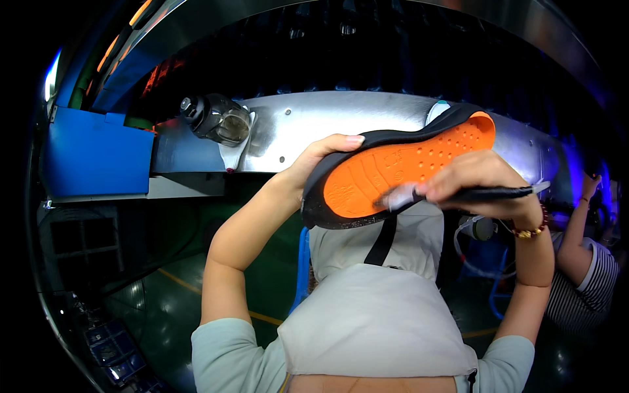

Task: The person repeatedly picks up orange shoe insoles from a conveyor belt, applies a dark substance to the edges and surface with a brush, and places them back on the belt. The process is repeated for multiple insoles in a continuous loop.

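My left hand [322, 156] grips the edge of a shoe sole [386, 171] with an orange face and a raised black rim. The sole is tilted, its orange side toward me, with its far end up to the right. In my right hand [477, 175] is a brush, its black handle [493, 194] pointing right. The brush's pale bristles [398, 196] are smeared by motion and lie over the lower left part of the orange face. Small holes and moulded lines mark that surface.
A curved metal ledge [295, 134] runs behind the sole. On it stand a dark clear bottle [226, 123] beside a white item [237, 152], and a white round container [435, 111] partly behind the sole. A blue box [98, 154] is at left. Another person's arm [580, 216] shows at right.
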`<state>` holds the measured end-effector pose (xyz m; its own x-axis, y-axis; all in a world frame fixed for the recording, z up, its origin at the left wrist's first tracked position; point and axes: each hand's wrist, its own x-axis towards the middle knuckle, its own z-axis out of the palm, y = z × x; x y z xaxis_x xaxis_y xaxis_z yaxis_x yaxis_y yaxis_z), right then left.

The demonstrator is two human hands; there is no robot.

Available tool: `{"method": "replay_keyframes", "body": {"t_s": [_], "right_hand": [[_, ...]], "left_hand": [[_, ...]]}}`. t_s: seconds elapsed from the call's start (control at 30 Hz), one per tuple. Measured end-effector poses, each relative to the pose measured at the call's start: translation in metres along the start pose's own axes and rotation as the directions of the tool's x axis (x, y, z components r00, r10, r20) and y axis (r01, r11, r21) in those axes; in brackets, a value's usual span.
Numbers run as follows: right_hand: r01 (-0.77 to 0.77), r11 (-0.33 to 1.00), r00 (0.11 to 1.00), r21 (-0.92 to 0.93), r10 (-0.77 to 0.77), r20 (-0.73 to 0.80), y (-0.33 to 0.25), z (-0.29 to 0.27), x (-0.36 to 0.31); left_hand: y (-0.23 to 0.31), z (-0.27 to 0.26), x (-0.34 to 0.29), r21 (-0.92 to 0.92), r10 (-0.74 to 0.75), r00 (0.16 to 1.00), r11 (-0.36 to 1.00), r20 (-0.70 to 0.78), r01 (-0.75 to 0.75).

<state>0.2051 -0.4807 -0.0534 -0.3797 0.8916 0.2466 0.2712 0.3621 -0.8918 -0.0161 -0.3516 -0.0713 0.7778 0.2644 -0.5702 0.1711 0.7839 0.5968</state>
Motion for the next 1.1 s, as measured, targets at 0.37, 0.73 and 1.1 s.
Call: {"method": "replay_keyframes", "body": {"t_s": [0.37, 0.73, 1.1], "right_hand": [[-0.029, 0.999, 1.0, -0.02, 0.029, 0.003, 0.016, -0.003, -0.013], [-0.053, 0.995, 0.92, -0.079, 0.018, -0.391, -0.018, 0.019, 0.002], [-0.013, 0.976, 0.708, -0.218, -0.145, -0.691, 0.052, 0.027, 0.04]], "left_hand": [[-0.001, -0.031, -0.005, 0.077, 0.064, 0.998, 0.995, -0.019, -0.063], [-0.037, -0.023, 0.066, -0.437, 0.403, 0.881, 0.858, 0.248, -0.269], [-0.051, 0.01, 0.082, -0.364, 0.383, 0.918, 0.874, 0.106, -0.323]]}}
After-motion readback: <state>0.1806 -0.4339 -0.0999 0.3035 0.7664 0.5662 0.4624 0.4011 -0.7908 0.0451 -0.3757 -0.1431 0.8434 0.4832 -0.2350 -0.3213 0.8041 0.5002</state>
